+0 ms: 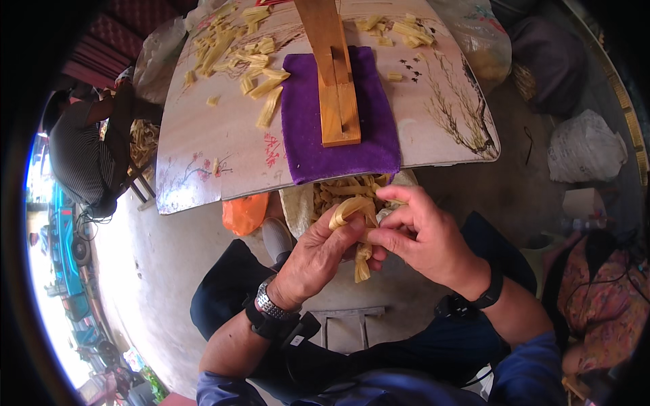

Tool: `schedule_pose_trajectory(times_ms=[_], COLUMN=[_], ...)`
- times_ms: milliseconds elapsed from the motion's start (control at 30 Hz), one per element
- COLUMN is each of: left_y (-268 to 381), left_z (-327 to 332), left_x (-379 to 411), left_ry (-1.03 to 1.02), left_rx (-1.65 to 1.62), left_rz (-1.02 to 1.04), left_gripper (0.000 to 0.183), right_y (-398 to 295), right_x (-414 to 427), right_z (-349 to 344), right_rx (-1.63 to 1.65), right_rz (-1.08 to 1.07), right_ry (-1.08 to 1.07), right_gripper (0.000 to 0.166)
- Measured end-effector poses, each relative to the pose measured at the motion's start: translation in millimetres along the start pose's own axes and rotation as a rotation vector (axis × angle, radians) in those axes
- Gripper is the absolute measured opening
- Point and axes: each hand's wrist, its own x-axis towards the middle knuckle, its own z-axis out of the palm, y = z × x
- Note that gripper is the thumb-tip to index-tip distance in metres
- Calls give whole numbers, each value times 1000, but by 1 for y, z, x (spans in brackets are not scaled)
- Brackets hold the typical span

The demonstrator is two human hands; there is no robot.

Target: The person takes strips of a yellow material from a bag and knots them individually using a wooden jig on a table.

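My left hand [317, 254] grips a pale yellow, pliable strip [350, 207], looped over near the thumb. A gathered, knot-like end [362, 261] of the yellow material hangs below the fingers. My right hand [431, 241] meets it from the right, thumb and fingertips pinching part of the strip; the exact grip is partly hidden. Both hands are in front of the table edge, above a white woven sack [298, 210] holding many yellowish pieces [335, 190]. Beyond them, a slotted wooden fixture [339, 114] stands on a purple cloth [304, 137].
Cut yellow pieces [218, 48] lie scattered on the printed tabletop [233, 152], more at its far right [411, 33]. An orange plastic bag [245, 213] is under the table edge. One person [84, 152] sits at left, another [599, 299] at right. A white sack [586, 147] rests on the floor.
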Motion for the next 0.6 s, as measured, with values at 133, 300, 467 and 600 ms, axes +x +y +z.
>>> schedule_pose_trajectory(times_ms=[133, 300, 467, 600], left_y=[-2, -5, -10, -7], left_z=[-15, -15, -17, -21], left_x=[-3, -6, 1, 3], left_ry=[-231, -305, -329, -152], left_rx=[-6, -120, -149, 12], left_rz=[-27, -32, 54, -53], left_gripper=[34, 36, 34, 31], right_y=[0, 3, 18, 21], right_x=[9, 6, 6, 4], right_z=[-11, -5, -4, -4], right_rx=[95, 153, -270, -246], right_rz=[287, 205, -43, -113], right_ry=[-283, -166, -6, -125], right_gripper=[37, 20, 23, 27])
